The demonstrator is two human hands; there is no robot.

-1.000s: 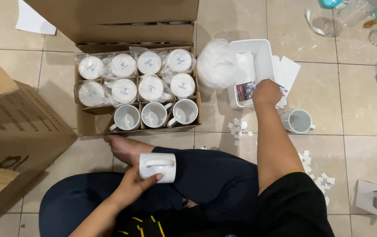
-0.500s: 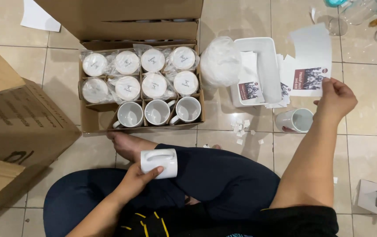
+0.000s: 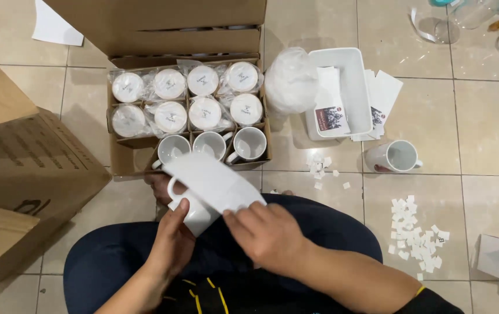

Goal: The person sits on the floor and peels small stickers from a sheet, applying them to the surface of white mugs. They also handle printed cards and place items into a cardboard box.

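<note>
Over the lap, the left hand [image 3: 171, 244] grips a white ceramic mug [image 3: 194, 212]; the right hand [image 3: 270, 232] pinches a white paper sheet [image 3: 211, 180] against it. The loose sheet could slide crooked on the smooth glaze

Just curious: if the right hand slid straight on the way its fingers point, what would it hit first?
The right hand points up-left along the white sheet it holds; first comes the mug, then probably the box.

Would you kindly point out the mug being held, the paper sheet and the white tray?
mug [image 3: 194, 216], head view, lower side wall.
paper sheet [image 3: 211, 180], head view, middle of sheet.
white tray [image 3: 359, 87], head view, bare floor inside.
</note>
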